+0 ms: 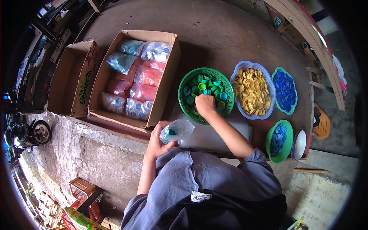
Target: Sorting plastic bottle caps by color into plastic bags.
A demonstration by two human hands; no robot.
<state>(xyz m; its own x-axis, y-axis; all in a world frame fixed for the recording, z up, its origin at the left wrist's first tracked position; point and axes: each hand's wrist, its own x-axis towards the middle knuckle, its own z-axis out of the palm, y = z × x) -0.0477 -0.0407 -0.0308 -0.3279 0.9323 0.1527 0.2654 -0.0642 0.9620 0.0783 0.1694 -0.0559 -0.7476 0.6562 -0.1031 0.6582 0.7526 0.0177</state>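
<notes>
My left hand is closed on the side of a clear plastic bag, whose mouth gapes toward the right. A few green bottle caps show inside it. My right hand reaches into a round green basket, knuckles up and fingers curled down among loose caps. What those fingers hold, if anything, is hidden. Most caps in the basket are green, with some teal and lime ones. The basket stands on the table just ahead of me, to the right of the bag.
Left of the basket, a cardboard box holds several filled bags; another box stands beside it. To the right are a lavender basket of yellow caps, a tray of dark blue caps, a green bowl of blue caps and a white bowl.
</notes>
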